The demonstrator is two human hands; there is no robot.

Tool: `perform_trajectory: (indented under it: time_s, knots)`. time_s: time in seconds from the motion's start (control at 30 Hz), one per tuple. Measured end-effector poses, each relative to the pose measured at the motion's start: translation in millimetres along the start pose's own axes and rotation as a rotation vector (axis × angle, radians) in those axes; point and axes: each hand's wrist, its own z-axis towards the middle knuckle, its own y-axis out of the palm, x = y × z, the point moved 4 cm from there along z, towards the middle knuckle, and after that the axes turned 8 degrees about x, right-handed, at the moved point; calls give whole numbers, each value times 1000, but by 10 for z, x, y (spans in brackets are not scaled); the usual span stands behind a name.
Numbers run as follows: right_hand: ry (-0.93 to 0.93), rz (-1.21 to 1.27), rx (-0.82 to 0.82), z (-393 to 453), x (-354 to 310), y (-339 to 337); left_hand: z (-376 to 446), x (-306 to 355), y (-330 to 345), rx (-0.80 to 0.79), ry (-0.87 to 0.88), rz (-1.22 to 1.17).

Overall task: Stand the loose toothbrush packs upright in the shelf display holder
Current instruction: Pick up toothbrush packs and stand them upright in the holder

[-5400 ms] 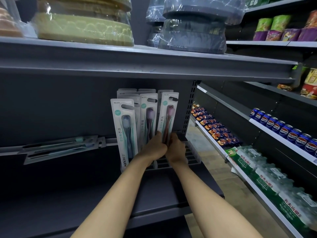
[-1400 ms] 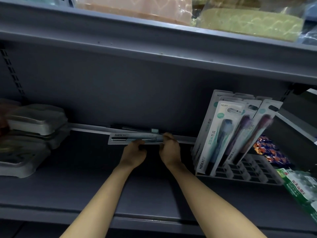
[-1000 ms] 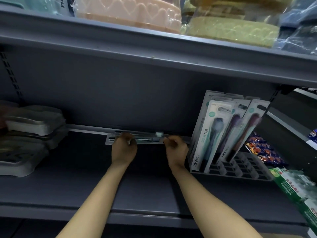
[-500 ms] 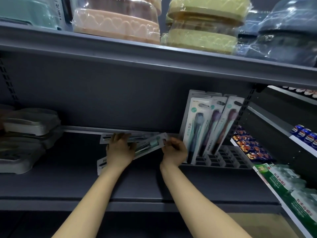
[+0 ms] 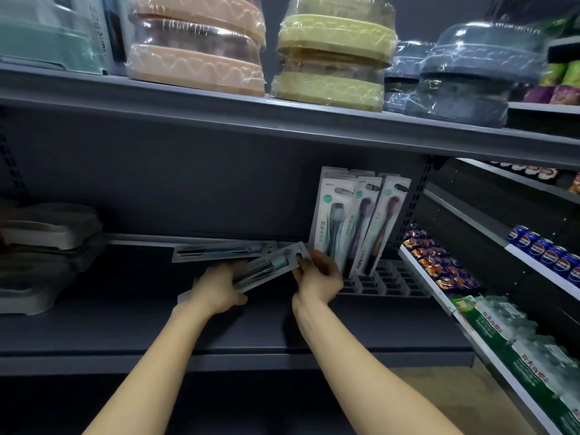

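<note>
Centre frame, left hand (image 5: pixel 219 288) & right hand (image 5: pixel 318 276) both grip a tilted toothbrush pack (image 5: pixel 266 268); swinging it up could topple upright packs (image 5: pixel 354 221) in holder (image 5: pixel 389 282) at right.

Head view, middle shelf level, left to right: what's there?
Stacked grey trays → flat toothbrush pack at the back → left hand → tilted toothbrush pack held in both hands → right hand → upright packs in the display holder.
</note>
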Motion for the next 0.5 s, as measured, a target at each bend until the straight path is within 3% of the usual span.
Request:
perform_trajectory:
  time_s: [0.27, 0.5]
  knots:
    - [-47, 89, -15, -119, -171, -84, -179, 216, -126, 137, 85, -12]
    - [-59, -25, -253, -253, -182, -240, -363, 545, -64, 169, 154, -145]
